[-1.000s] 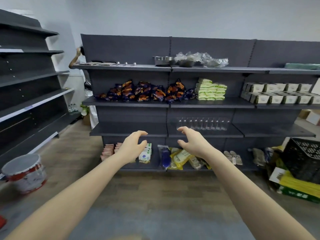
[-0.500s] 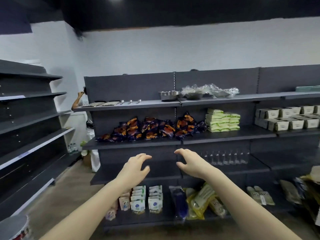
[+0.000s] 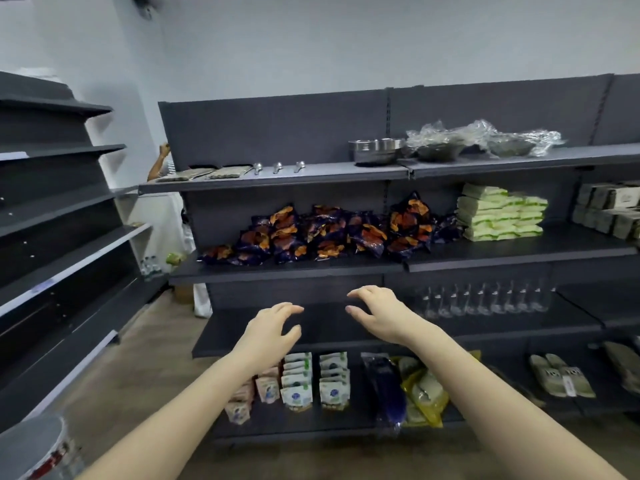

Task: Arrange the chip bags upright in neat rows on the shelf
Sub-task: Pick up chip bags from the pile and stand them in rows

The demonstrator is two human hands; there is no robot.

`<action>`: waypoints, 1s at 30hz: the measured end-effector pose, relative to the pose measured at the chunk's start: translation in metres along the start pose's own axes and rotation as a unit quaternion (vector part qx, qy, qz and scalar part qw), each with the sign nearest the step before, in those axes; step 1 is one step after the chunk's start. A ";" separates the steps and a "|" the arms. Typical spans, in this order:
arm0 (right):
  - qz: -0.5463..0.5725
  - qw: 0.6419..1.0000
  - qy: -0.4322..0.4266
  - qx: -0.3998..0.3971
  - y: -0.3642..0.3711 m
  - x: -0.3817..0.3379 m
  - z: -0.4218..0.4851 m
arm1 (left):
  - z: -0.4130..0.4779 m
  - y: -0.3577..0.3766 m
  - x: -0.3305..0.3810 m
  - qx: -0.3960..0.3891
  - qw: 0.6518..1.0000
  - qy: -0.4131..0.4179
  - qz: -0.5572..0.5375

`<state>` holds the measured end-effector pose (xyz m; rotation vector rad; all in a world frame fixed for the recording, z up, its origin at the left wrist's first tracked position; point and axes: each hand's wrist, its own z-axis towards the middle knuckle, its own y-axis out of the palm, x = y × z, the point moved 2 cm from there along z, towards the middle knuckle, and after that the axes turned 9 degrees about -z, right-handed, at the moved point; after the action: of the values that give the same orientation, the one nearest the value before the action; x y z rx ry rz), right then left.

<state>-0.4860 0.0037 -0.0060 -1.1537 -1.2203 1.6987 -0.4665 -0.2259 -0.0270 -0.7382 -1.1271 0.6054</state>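
**Lying in a jumble: chip bags on the second shelf, both hands empty below them**

The chip bags (image 3: 325,233), dark blue with orange chips printed on them, are heaped on the second shelf (image 3: 287,270) from the top of the dark grey rack. The heap runs left to right along the shelf, and its right end is just beside a stack of green-and-white packs (image 3: 498,211). Most bags lie flat or lean on their neighbours, with their long axes at mixed angles. A few at the back stand closer to upright against the rear panel. There are no rows.

The left hand (image 3: 270,330) and the right hand (image 3: 377,315) are held out side by side, apart from each other, in front of the shelf below the bags. On each, the fingers are spread and curved like a claw with the thumb well off the fingers. Neither hand holds or touches anything.

Clear glasses (image 3: 485,299) stand in a line to the right of the hands. The top shelf carries a steel bowl (image 3: 375,150), plastic-wrapped bowls (image 3: 485,140) and three spoons (image 3: 277,167). The bottom shelf holds small pouches (image 3: 311,379) and slippers (image 3: 561,374). Pale boxes (image 3: 609,209) sit at the far right, and a bucket (image 3: 31,448) is on the floor at lower left.
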 end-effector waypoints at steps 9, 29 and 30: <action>0.001 1.000 -0.007 -0.029 0.055 0.011 0.165 | 0.117 -0.008 -0.112 -0.016 0.999 -0.044 0.001; 0.028 0.997 -0.048 -0.048 0.144 -0.051 0.442 | 0.347 -0.071 -0.313 -0.015 0.998 -0.040 -0.053; 0.032 0.997 -0.046 -0.048 0.151 -0.061 0.455 | 0.352 -0.078 -0.329 -0.019 0.997 -0.042 -0.055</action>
<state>-0.9049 -0.2293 -0.0697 -1.1957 -1.3475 1.7747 -0.8999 -0.4470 -0.0683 -0.6824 -1.2518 0.5273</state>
